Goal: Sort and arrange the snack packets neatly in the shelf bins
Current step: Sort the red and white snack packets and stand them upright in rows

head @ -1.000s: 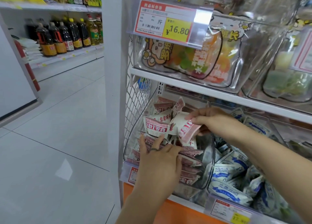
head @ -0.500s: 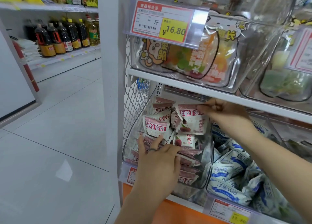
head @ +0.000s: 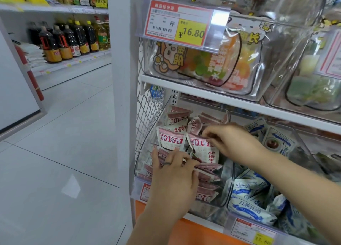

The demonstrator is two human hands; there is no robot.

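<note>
Currently both hands are at the lower shelf's leftmost clear bin [head: 143, 159], which holds pink packets [head: 204, 189] with white panels and red print. The left hand [head: 171, 182] reaches in from the near side, its fingers fairly straight and spread, and presses down on the stack of packets lying flat at the front of the bin; a dark ring [head: 167, 163] shows on one finger. The right hand [head: 232, 143] comes in from the right, above the stack, and pinches the top edge of one pink-and-white packet [head: 203, 149] between thumb and curled fingers. That packet stands roughly upright in the middle of the bin, printed face toward the camera, just right of a second upright packet [head: 171, 140]. More of the same kind lean behind, toward the far wall. Blue-and-white packets [head: 245, 188] are piled loosely in the neighbouring bin to the right. On the upper shelf [head: 203, 95], a clear bin of colourful gummy bags [head: 203, 67] carries a red and yellow price tag [head: 177, 23] reading 16.80. Far left, across the pale tiled floor [head: 64, 134], another shelf holds dark sauce bottles [head: 60, 41] and yellow oil bottles [head: 102, 36].
</note>
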